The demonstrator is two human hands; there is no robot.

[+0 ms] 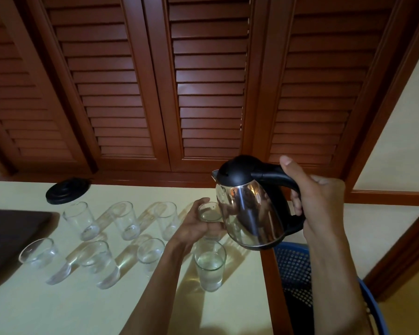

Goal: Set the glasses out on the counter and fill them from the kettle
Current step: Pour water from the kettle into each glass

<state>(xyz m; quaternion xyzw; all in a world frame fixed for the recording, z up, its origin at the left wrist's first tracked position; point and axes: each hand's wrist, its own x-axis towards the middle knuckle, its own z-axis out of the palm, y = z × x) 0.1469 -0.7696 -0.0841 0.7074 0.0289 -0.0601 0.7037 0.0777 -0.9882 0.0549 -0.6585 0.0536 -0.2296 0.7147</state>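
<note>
Nearest stands a glass [209, 264] with water in it, upright on the counter [70, 308]. Behind it the left hand [198, 226] curls its fingers around another upright glass [210, 212]. Held above the counter's right edge, the kettle [249, 209] has its handle gripped by the right hand [317, 197], thumb on top. Its spout points left and its body is only slightly tilted.

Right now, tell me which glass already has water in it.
The front-row glass nearest the counter's right edge, below the left hand; the others look empty.
</note>
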